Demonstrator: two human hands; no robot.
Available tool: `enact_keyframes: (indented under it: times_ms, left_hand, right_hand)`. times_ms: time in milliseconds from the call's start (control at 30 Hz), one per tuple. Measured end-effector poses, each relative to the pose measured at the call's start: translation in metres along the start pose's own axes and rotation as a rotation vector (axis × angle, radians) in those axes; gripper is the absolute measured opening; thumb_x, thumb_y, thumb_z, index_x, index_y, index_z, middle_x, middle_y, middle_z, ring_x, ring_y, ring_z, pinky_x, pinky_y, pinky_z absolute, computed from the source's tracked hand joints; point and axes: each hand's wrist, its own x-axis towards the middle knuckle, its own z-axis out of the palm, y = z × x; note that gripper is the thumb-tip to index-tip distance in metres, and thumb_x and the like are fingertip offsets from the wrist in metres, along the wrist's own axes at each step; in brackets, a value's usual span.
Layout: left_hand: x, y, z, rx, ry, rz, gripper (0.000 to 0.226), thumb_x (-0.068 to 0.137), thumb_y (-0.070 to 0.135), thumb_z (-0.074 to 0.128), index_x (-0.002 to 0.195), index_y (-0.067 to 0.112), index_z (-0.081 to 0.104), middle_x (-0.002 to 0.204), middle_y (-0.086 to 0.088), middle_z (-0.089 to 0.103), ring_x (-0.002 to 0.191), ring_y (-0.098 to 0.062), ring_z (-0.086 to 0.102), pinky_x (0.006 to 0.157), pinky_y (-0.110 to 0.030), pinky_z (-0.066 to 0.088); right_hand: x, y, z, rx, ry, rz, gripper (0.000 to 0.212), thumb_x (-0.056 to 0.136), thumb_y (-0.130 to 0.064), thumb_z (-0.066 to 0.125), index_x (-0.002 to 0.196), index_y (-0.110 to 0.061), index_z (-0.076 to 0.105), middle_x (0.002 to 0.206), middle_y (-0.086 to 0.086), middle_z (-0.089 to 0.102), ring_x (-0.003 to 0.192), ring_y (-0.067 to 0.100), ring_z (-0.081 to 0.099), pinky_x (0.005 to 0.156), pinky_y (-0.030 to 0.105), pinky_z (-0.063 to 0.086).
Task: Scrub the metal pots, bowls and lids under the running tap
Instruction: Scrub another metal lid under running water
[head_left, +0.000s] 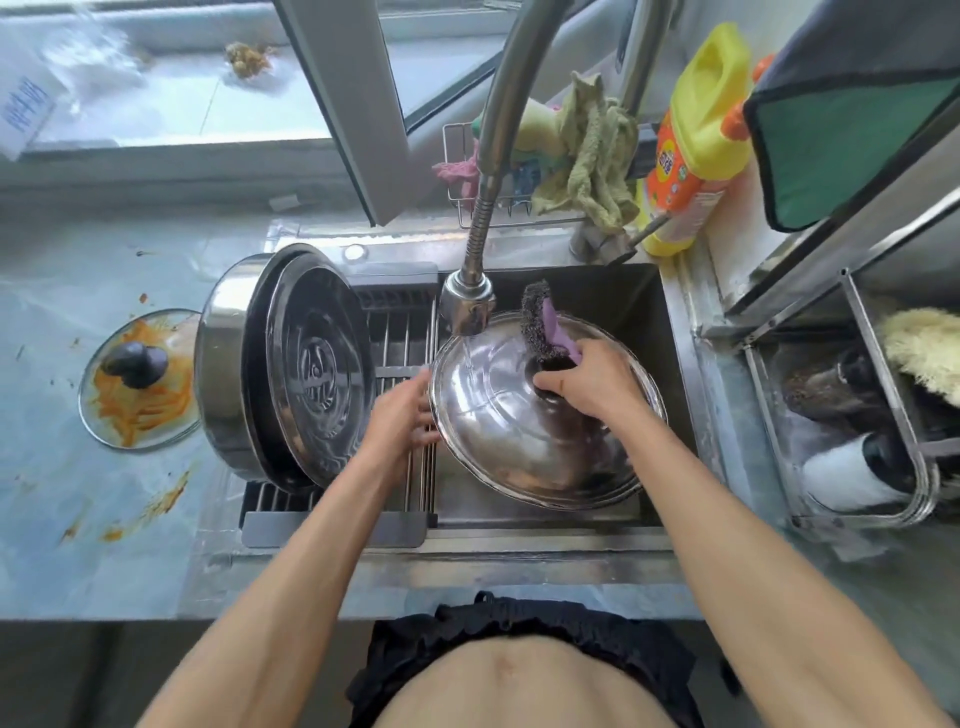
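Note:
A large domed metal lid (514, 431) sits tilted in the sink, its far rim under the tap head (466, 304), from which a thin stream of water runs. My left hand (402, 415) grips the lid's left rim. My right hand (589, 382) holds a dark scrubber (540, 325) with a purple handle against the lid, beside its dark knob. A metal pot (223, 364) stands on its side on the drain rack, a ribbed metal tray (319, 369) leaning inside it.
A glass lid (137, 382) smeared with orange food lies on the stained counter at left. Behind the sink a wire rack (452, 156) holds cloths, with a yellow detergent bottle (696, 135) beside it. A metal caddy (857, 415) of brushes stands right.

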Motion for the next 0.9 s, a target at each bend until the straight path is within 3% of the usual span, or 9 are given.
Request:
enact_keyframes:
  times_ms: [133, 200, 267, 300, 433, 567, 700, 833, 900]
  left_hand:
    - [0.017, 0.032, 0.004, 0.097, 0.011, -0.047, 0.038, 0.105, 0.04, 0.053, 0.104, 0.009, 0.073, 0.083, -0.003, 0.068, 0.073, -0.018, 0.06, 0.065, -0.031, 0.052]
    - [0.024, 0.028, 0.013, 0.118, 0.091, -0.006, 0.039, 0.105, 0.037, 0.052, 0.086, 0.009, 0.071, 0.076, -0.004, 0.067, 0.072, -0.02, 0.059, 0.068, -0.032, 0.047]
    - [0.027, 0.018, 0.024, 0.166, 0.239, 0.103, 0.045, 0.106, 0.032, 0.047, 0.066, 0.013, 0.057, 0.069, -0.004, 0.057, 0.073, -0.021, 0.052, 0.068, -0.035, 0.039]
    - [0.025, 0.014, 0.03, 0.178, 0.291, 0.15, 0.047, 0.106, 0.029, 0.044, 0.062, 0.014, 0.048, 0.066, -0.003, 0.052, 0.072, -0.021, 0.048, 0.068, -0.036, 0.036]
    - [0.013, 0.007, 0.049, 0.199, 0.401, 0.216, 0.049, 0.107, 0.018, 0.04, 0.059, 0.015, 0.039, 0.064, 0.0, 0.045, 0.062, -0.016, 0.039, 0.066, -0.035, 0.029]
    - [0.009, 0.0, 0.052, 0.179, 0.422, 0.272, 0.049, 0.107, 0.017, 0.041, 0.059, 0.014, 0.033, 0.06, 0.0, 0.039, 0.06, -0.016, 0.033, 0.061, -0.037, 0.025]
    - [0.001, -0.003, 0.045, 0.261, 0.384, 0.381, 0.049, 0.106, 0.015, 0.043, 0.058, 0.016, 0.031, 0.058, 0.001, 0.036, 0.057, -0.013, 0.031, 0.057, -0.034, 0.027]
    - [0.004, 0.003, 0.041, 0.345, 0.381, 0.421, 0.052, 0.106, 0.014, 0.042, 0.056, 0.017, 0.03, 0.055, 0.001, 0.038, 0.054, -0.013, 0.031, 0.053, -0.031, 0.026]
    - [0.005, 0.003, 0.039, 0.386, 0.369, 0.455, 0.053, 0.106, 0.015, 0.044, 0.056, 0.017, 0.028, 0.054, -0.001, 0.037, 0.053, -0.013, 0.03, 0.053, -0.032, 0.026]
  right_hand:
    - [-0.001, 0.004, -0.004, -0.001, -0.037, -0.125, 0.054, 0.071, -0.022, 0.079, 0.123, -0.026, 0.066, 0.107, -0.008, 0.063, 0.108, 0.014, 0.062, 0.078, 0.025, 0.045]
    - [-0.001, 0.005, -0.003, -0.026, -0.056, -0.189, 0.04, 0.076, -0.024, 0.078, 0.115, -0.028, 0.068, 0.103, -0.006, 0.064, 0.102, 0.015, 0.062, 0.078, 0.024, 0.044]
    - [-0.001, 0.002, -0.002, -0.164, -0.043, -0.241, 0.017, 0.088, -0.038, 0.069, 0.104, -0.035, 0.066, 0.101, 0.0, 0.059, 0.097, 0.023, 0.059, 0.08, 0.028, 0.044]
    - [-0.002, -0.001, 0.0, -0.243, -0.017, -0.245, 0.022, 0.093, -0.044, 0.06, 0.109, -0.03, 0.064, 0.105, 0.006, 0.056, 0.099, 0.031, 0.059, 0.085, 0.034, 0.046]
    - [-0.02, -0.02, 0.02, -0.444, 0.08, -0.315, 0.037, 0.104, -0.034, 0.036, 0.124, -0.015, 0.06, 0.115, 0.013, 0.052, 0.103, 0.038, 0.059, 0.083, 0.041, 0.046]
    - [-0.039, -0.03, 0.035, -0.532, 0.064, -0.401, 0.032, 0.097, -0.013, 0.04, 0.119, -0.013, 0.062, 0.108, 0.012, 0.059, 0.1, 0.037, 0.06, 0.071, 0.037, 0.037]
    - [-0.015, -0.026, 0.011, -0.478, 0.19, -0.203, 0.032, 0.094, -0.012, 0.04, 0.113, -0.015, 0.066, 0.109, 0.014, 0.064, 0.102, 0.041, 0.062, 0.075, 0.04, 0.044]
    - [-0.047, -0.037, 0.035, -0.523, 0.136, -0.442, 0.035, 0.098, -0.015, 0.038, 0.122, -0.016, 0.063, 0.109, 0.013, 0.063, 0.099, 0.04, 0.062, 0.072, 0.041, 0.041]
    - [-0.029, -0.037, 0.025, -0.477, 0.149, -0.338, 0.033, 0.093, -0.014, 0.045, 0.116, -0.018, 0.067, 0.108, 0.013, 0.065, 0.1, 0.039, 0.062, 0.076, 0.04, 0.045]
